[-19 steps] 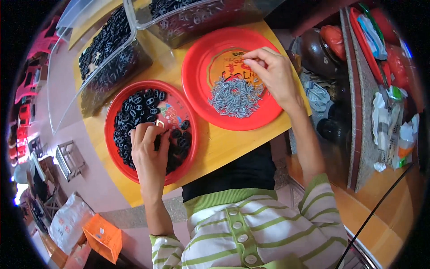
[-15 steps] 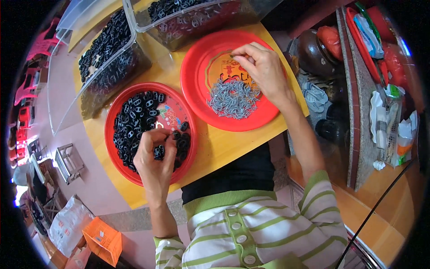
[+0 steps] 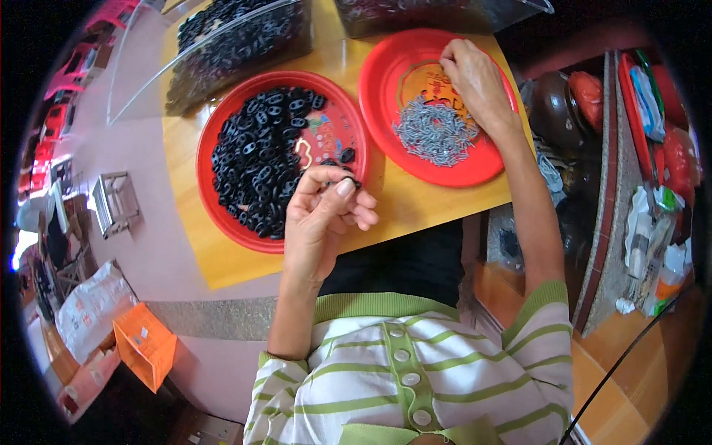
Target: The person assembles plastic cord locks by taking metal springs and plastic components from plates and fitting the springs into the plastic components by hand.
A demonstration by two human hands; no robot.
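Observation:
My left hand [image 3: 323, 211] is raised in front of the near right rim of the red round tray [image 3: 210, 215]. Its thumb and forefinger pinch a small black two-holed plastic piece [image 3: 356, 180], mostly covered by the fingertips. Inside that tray lie many similar black oval pieces [image 3: 256, 152]. Over the far right part of the red plate [image 3: 382, 126], my right hand [image 3: 475, 78] has its fingers drawn together; whatever they hold is hidden. A heap of small grey screws [image 3: 435, 132] sits on the plate, just nearer than that hand.
Two clear plastic bins of black pieces, one at far left [image 3: 248, 55] and another at far centre [image 3: 415, 16], stand on the yellow table [image 3: 200, 256]. A stone-edged ledge [image 3: 593, 215] with bags and bottles runs along the right. An orange bag [image 3: 148, 345] stands low at left.
My left hand has come up from the black pieces toward me and to the right, with one piece pinched. My right hand stays over the plate, shifted toward its far right. The whole view has shifted.

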